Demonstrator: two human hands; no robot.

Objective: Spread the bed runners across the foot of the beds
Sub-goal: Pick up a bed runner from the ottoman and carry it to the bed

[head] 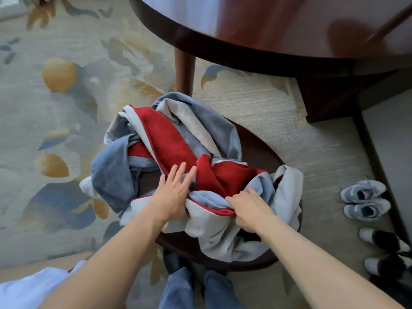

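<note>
The bed runners [178,148] lie in one crumpled heap on a low, dark round stool [263,148] near the person's feet, just in front of the big round wooden table [267,41]; no bed is in view. Judging by the deep loose folds and the way the edges droop over the stool's rim, the cloth is soft and limp, probably with some weight from its lining, and not slippery. It would likely handle best if a hem or corner is found first and the length shaken out, since a grab at the middle would lift a tangle.

On the left of the heap the fabric shows blue-grey, in the middle a plush red face, and toward the right and near side a pale grey lining with a thin red edge.

The left hand [174,192] lies nearly flat, fingers straight and spread, pressing on the folds. The right hand [247,208] has its fingers bent into a bunched fold near the red edge, gripping it.
</note>
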